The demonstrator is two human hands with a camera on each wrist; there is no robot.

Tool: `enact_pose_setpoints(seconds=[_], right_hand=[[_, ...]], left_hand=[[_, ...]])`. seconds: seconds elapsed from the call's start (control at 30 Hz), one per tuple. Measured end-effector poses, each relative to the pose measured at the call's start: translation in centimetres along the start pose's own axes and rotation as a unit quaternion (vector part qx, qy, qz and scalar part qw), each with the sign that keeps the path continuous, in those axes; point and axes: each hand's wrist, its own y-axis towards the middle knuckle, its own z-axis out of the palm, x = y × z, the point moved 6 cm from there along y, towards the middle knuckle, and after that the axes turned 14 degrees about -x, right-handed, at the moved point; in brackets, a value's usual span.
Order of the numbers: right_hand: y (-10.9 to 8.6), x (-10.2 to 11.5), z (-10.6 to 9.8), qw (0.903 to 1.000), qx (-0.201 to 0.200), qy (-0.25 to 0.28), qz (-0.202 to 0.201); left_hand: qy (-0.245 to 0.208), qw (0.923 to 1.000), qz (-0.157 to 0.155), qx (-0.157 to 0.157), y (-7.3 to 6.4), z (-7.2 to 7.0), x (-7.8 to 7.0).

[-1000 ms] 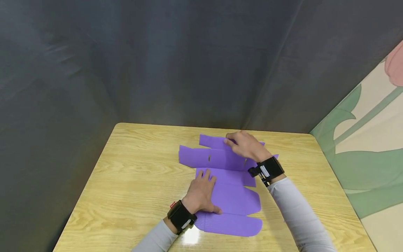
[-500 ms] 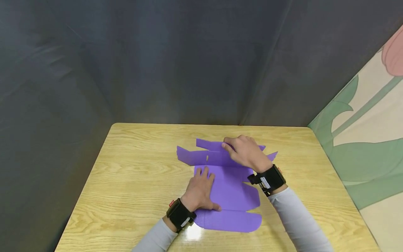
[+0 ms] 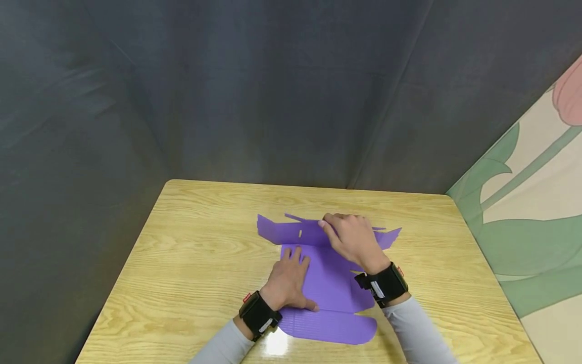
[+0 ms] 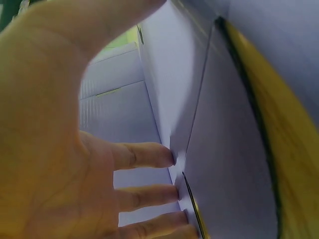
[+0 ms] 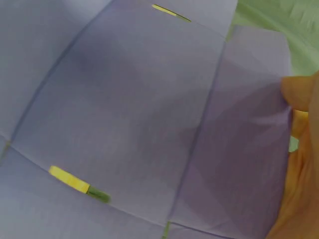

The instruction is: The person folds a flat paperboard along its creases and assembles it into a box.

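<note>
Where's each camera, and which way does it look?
Head: on the head, facing forward and down at the purple sheet on the table; left hand, right hand and sleeves show.
Left wrist: on that wrist, facing the sheet; the left thumb and fingers show.
Right wrist: on that wrist, facing the sheet's slots; part of the right hand shows.
Head and right wrist share the right hand and sheet.
</note>
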Motion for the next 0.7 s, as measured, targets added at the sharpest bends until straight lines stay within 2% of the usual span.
enact_pose_setpoints(seconds=[0.2, 0.37, 0.7], right_hand=[[-1.3, 0.7, -0.3, 0.9989, -0.042, -0.008, -0.019], [-1.6, 0.9, -0.3, 0.9984, -0.052, -0.009, -0.018], [-2.6, 1.2, 0.0, 0.999, -0.043, -0.009, -0.006]], left_hand=[[-0.031, 0.9994, -0.011, -0.007, -0.5, 0.0, 0.0], [-0.06, 0.998, -0.022, 0.0, -1.1, -0.2, 0.0], [-0.027, 0.9996, -0.002, -0.006, -2.0, -0.2, -0.6]])
